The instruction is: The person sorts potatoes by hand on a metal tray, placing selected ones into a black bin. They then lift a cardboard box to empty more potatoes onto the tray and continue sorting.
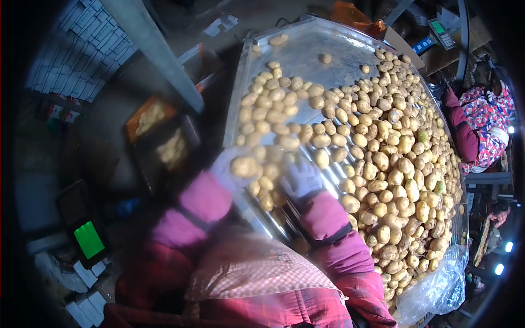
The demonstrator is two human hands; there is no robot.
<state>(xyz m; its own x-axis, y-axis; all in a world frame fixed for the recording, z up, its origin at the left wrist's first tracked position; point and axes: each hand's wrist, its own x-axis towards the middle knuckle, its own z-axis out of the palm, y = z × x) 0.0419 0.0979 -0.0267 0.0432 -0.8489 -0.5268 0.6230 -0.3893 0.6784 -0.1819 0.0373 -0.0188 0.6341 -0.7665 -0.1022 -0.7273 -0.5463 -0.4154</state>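
Both of my hands wear pale gloves and work at the near left of a metal sorting table covered in potatoes. My left hand is closed against a large potato at the table's left edge; part of the fingers is hidden behind it. My right hand reaches over the slatted metal part, fingers stretched forward and somewhat blurred, with nothing visible in them. Between the hands lie several loose potatoes. Ahead of them spreads a looser group of potatoes.
A large potato heap fills the table's right side, a few potatoes greenish. Left of the table stand containers of potatoes and a lit green display. Clear plastic lies at the near right. Another person is across the table.
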